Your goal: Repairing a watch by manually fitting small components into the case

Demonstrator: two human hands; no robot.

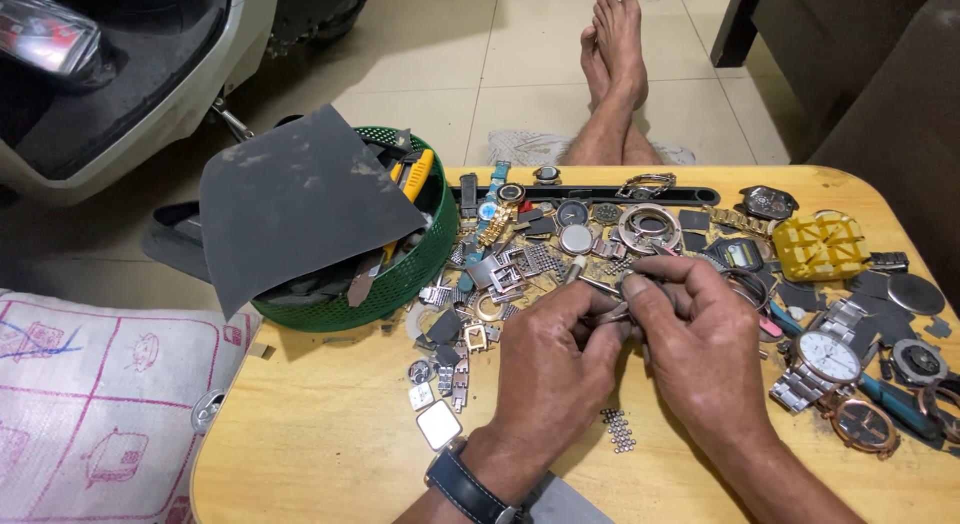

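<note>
Hands meet at the middle of a low wooden table [330,434], seen from above by a head-worn camera. Left hand [555,359] and right hand [700,349] press close together, fingertips almost touching, and both are closed around a small metal watch part [622,306]; it looks like a slim link or band piece, though the fingers hide most of it. A thin metal tool [580,274] pokes out above the left fingers. The left wrist wears a dark-strapped wristwatch [462,484].

Judging by the pinch, the step in hand is fine work on that small part, held steady between both hands just above the tabletop. The next move probably calls for a firm, still grip and careful aim at a very small joint, since a slip could drop the piece into the clutter.

A short strip of loose metal links [618,430] lies on the table just beneath the hands. Beyond the hands spreads a heap of watch faces, cases and bracelet pieces [520,254]. To the right lie a silver watch with a white dial [825,362] and a yellow plastic holder [820,246]. To the left, a green basket [425,259] holds tools, with a dark grey sheet [295,199] draped over it. Bare feet [615,44] stretch out on the tiled floor past the table.
</note>
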